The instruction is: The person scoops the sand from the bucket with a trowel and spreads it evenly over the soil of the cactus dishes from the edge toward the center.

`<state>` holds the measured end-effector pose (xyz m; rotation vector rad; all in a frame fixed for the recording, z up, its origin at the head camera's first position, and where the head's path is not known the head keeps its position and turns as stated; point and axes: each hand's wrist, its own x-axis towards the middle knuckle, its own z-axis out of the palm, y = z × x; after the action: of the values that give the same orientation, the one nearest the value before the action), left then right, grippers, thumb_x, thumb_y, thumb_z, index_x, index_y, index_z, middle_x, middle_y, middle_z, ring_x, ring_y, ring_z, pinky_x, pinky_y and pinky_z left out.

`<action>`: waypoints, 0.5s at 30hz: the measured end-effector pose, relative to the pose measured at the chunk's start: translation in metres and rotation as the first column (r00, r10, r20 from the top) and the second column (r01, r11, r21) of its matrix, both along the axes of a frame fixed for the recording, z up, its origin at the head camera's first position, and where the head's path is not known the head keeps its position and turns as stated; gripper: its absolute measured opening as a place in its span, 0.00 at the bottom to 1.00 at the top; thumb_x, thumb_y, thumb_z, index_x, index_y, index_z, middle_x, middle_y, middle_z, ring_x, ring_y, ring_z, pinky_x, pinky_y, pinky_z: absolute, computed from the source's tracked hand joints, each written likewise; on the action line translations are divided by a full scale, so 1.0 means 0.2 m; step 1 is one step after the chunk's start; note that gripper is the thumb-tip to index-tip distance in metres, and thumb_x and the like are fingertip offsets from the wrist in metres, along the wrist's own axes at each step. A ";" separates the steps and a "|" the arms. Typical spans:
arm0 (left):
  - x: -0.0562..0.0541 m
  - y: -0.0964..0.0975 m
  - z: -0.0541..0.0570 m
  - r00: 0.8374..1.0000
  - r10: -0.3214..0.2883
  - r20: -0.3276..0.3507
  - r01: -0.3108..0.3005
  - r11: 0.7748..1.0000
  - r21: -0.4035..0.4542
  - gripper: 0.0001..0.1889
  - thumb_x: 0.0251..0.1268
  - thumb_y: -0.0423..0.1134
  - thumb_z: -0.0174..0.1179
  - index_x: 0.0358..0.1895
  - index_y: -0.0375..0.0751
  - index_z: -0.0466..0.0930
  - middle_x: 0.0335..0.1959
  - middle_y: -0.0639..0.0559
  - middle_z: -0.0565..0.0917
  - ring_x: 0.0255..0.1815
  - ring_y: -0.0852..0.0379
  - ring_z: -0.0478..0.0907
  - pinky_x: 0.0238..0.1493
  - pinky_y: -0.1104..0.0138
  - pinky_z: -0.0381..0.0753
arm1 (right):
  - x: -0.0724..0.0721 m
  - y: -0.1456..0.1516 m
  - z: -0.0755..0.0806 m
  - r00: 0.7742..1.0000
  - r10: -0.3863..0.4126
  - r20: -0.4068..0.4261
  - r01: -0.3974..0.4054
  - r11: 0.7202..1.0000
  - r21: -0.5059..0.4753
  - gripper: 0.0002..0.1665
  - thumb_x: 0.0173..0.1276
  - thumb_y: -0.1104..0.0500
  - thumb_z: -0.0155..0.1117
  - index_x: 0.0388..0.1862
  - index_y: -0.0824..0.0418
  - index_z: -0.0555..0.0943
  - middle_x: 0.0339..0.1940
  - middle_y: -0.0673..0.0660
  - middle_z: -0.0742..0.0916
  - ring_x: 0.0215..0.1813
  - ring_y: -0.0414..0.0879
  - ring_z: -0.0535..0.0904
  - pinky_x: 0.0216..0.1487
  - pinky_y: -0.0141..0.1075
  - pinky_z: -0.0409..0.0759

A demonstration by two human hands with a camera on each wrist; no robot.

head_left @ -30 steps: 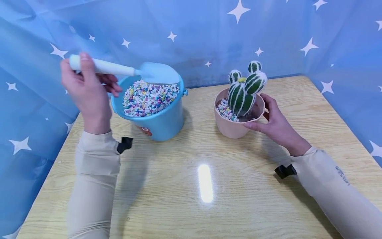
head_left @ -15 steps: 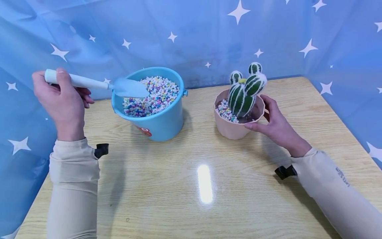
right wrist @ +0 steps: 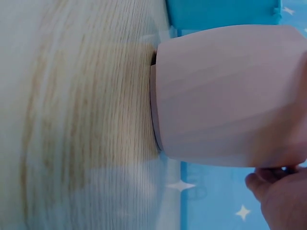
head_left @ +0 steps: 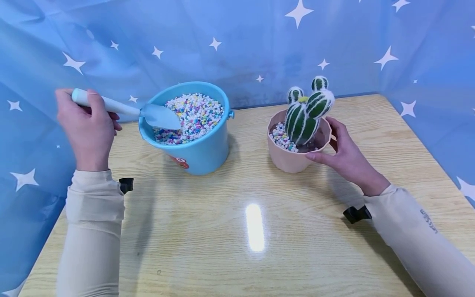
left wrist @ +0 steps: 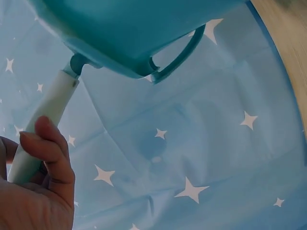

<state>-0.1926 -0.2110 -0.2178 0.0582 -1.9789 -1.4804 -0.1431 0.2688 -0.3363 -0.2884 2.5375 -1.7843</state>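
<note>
My left hand (head_left: 87, 132) grips the white handle of a light blue toy shovel (head_left: 161, 116). Its blade lies over the left side of a blue bucket (head_left: 208, 154), among or just above small multicoloured pebbles (head_left: 202, 111); whether it digs in is unclear. The left wrist view shows fingers curled round the handle (left wrist: 45, 108). On the right, my right hand (head_left: 345, 156) holds a pink flowerpot (head_left: 287, 161) by its right side, thumb at the near rim and fingers behind. A green and white toy cactus (head_left: 302, 121) stands in the pot, with pebbles at its left.
Bucket and pot stand apart on a wood-grain table (head_left: 208, 235). A blue cloth (head_left: 241, 45) with white stars hangs close behind them and along both sides. Black straps (head_left: 126, 185) show at the wrists.
My left hand has moved left and down, then slightly back right. The shovel's blade has shifted from the bucket's back to its left side, uncovering more pebbles. My right hand and the pot stay put.
</note>
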 end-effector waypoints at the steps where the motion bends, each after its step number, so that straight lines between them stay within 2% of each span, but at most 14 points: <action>1: 0.00 0.01 0.00 1.000 0.012 0.016 -0.011 0.999 -0.049 0.05 0.73 0.39 0.46 0.41 0.42 0.64 0.24 0.44 0.76 0.09 0.59 0.72 0.12 0.72 0.77 | 0.00 0.00 0.00 1.000 -0.003 0.001 0.003 1.000 -0.003 0.56 0.64 0.65 0.71 0.79 0.53 0.44 0.76 0.55 0.56 0.75 0.49 0.51 0.72 0.30 0.59; 4: -0.01 0.03 -0.01 0.998 0.046 0.043 -0.038 0.985 -0.166 0.05 0.74 0.41 0.44 0.43 0.43 0.64 0.23 0.48 0.78 0.10 0.60 0.74 0.14 0.72 0.79 | 0.00 0.00 0.00 1.000 -0.009 -0.006 0.009 1.000 -0.013 0.56 0.63 0.66 0.71 0.79 0.54 0.45 0.75 0.56 0.57 0.74 0.50 0.52 0.70 0.28 0.60; 7: -0.01 0.06 -0.01 0.997 0.066 0.038 -0.056 0.972 -0.229 0.04 0.73 0.41 0.44 0.43 0.45 0.65 0.22 0.51 0.80 0.10 0.61 0.74 0.15 0.73 0.80 | 0.00 0.00 -0.01 1.000 -0.006 -0.020 0.005 0.999 -0.032 0.55 0.63 0.67 0.71 0.78 0.55 0.46 0.74 0.56 0.58 0.72 0.50 0.54 0.68 0.27 0.62; 12: 0.01 0.11 -0.02 0.999 0.036 0.020 -0.029 0.953 -0.303 0.03 0.73 0.39 0.45 0.42 0.45 0.64 0.22 0.51 0.79 0.11 0.62 0.74 0.18 0.74 0.80 | 0.00 0.00 -0.01 1.000 -0.005 -0.022 0.004 0.999 -0.039 0.54 0.63 0.68 0.70 0.78 0.56 0.46 0.73 0.57 0.58 0.71 0.51 0.56 0.66 0.26 0.64; 14: 0.00 0.11 -0.03 0.999 0.003 0.032 0.006 0.956 -0.295 0.03 0.74 0.39 0.45 0.42 0.45 0.64 0.22 0.49 0.79 0.11 0.61 0.74 0.18 0.73 0.79 | 0.00 0.00 -0.01 1.000 -0.005 -0.022 0.004 0.999 -0.036 0.55 0.63 0.67 0.71 0.78 0.56 0.47 0.73 0.57 0.59 0.72 0.51 0.56 0.66 0.25 0.64; 15: -0.01 0.10 -0.03 0.999 -0.021 0.040 0.031 0.965 -0.262 0.03 0.74 0.39 0.44 0.42 0.45 0.64 0.21 0.47 0.78 0.11 0.60 0.73 0.17 0.73 0.78 | 0.00 0.00 -0.01 1.000 -0.006 -0.024 0.005 0.999 -0.034 0.55 0.63 0.67 0.71 0.78 0.56 0.47 0.73 0.57 0.59 0.72 0.51 0.56 0.66 0.25 0.64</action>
<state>-0.1946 -0.1909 -0.2236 -0.0562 -2.1964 -1.2278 -0.1431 0.2682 -0.3376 -0.3063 2.5285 -1.8387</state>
